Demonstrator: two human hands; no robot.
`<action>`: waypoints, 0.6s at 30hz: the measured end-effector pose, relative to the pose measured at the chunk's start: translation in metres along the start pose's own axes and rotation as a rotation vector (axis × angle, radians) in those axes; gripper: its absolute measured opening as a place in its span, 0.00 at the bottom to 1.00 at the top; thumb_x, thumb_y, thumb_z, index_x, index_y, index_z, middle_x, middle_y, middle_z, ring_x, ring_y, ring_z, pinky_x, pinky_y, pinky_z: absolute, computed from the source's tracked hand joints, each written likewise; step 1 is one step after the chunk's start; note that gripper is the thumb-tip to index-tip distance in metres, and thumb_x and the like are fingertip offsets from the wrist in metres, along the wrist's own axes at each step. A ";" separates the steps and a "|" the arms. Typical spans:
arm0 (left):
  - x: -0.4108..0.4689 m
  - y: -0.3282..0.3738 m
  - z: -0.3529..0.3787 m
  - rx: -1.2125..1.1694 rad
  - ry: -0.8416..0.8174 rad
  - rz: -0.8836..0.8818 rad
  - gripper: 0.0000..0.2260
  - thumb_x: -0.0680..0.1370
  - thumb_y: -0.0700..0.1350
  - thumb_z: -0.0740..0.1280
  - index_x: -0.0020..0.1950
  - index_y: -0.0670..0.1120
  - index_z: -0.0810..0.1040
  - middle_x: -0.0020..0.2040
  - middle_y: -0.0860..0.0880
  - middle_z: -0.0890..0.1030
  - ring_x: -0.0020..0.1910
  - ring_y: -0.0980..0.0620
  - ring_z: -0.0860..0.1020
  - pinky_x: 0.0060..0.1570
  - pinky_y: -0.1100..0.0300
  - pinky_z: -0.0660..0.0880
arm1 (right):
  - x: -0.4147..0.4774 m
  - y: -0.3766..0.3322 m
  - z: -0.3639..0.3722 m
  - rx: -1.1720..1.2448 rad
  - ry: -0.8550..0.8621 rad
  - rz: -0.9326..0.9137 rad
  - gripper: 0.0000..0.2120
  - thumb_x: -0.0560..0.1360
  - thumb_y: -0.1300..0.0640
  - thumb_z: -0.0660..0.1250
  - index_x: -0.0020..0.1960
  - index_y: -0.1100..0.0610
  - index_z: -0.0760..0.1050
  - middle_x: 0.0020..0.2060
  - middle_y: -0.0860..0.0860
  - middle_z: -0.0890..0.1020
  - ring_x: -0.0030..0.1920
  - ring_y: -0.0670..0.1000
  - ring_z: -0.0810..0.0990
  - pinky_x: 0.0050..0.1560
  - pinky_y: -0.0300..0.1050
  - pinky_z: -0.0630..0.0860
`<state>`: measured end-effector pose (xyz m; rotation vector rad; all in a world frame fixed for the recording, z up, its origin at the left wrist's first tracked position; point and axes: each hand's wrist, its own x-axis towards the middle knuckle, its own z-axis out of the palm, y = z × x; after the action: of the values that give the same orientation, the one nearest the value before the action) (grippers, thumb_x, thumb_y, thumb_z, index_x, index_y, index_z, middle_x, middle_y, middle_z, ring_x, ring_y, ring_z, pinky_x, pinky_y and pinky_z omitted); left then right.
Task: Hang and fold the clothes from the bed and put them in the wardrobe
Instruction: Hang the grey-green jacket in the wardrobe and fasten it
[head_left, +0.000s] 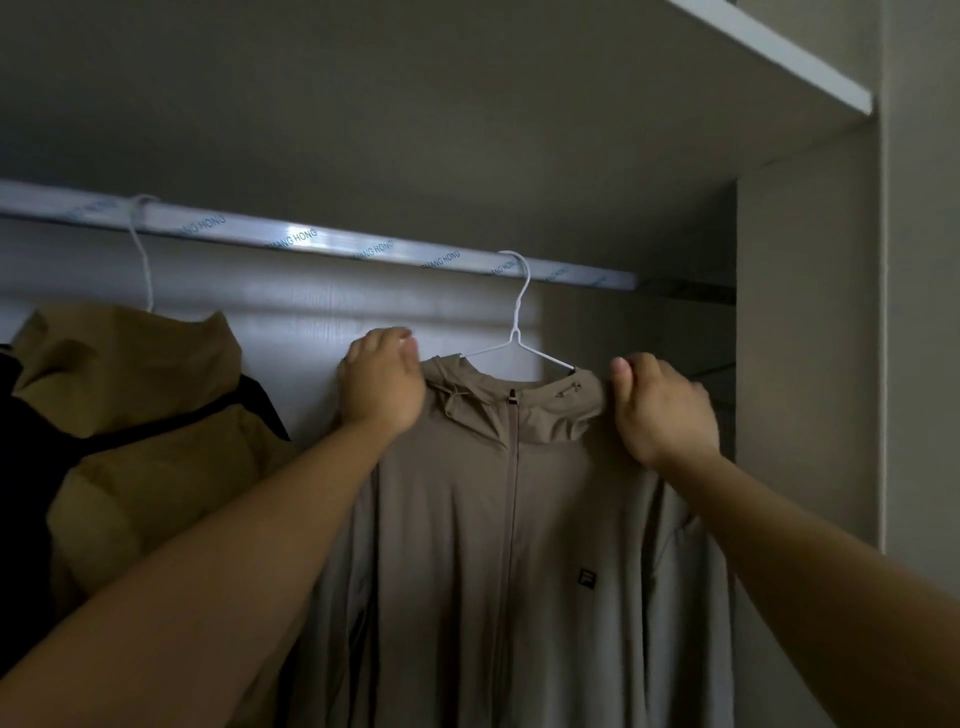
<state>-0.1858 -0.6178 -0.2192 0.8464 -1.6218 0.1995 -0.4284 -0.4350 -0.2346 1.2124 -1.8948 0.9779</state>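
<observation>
Right of a mustard coat (156, 415) hanging on the rail (311, 236), the left hand (382, 384) grips one shoulder of the beige jacket (519, 519), whose hanger (519, 332) hook sits at the rail. The right hand (660, 410) grips the other shoulder; both should probably tug evenly to level it.

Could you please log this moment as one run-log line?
hanging | jacket on hanger at rail | left hand, right hand grip jacket shoulders

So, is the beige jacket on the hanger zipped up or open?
Zipped up: on the beige jacket the front panels meet along the zip, with its pull up at the collar.
</observation>
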 end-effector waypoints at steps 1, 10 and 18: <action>0.004 0.015 -0.002 -0.036 -0.031 0.079 0.20 0.83 0.51 0.52 0.61 0.44 0.80 0.60 0.42 0.81 0.60 0.38 0.76 0.61 0.48 0.72 | 0.004 -0.007 -0.002 0.018 -0.041 -0.025 0.24 0.84 0.41 0.45 0.61 0.54 0.74 0.56 0.56 0.80 0.56 0.59 0.79 0.59 0.56 0.73; 0.012 0.078 0.008 -0.096 -0.350 0.227 0.20 0.85 0.52 0.52 0.34 0.50 0.67 0.37 0.49 0.73 0.44 0.41 0.75 0.42 0.52 0.70 | -0.017 -0.041 -0.006 0.023 -0.073 -0.115 0.16 0.85 0.46 0.51 0.53 0.54 0.73 0.50 0.54 0.79 0.48 0.59 0.79 0.44 0.50 0.73; 0.022 0.062 -0.023 -0.172 -0.322 -0.032 0.19 0.83 0.58 0.60 0.45 0.45 0.81 0.40 0.48 0.81 0.41 0.47 0.79 0.44 0.52 0.77 | -0.042 -0.108 -0.040 -0.112 -0.030 -0.264 0.05 0.81 0.57 0.58 0.49 0.54 0.72 0.45 0.52 0.80 0.41 0.57 0.80 0.36 0.46 0.67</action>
<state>-0.2061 -0.5691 -0.1738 0.7996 -1.8925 -0.1045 -0.3084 -0.4131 -0.2252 1.3740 -1.7330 0.7076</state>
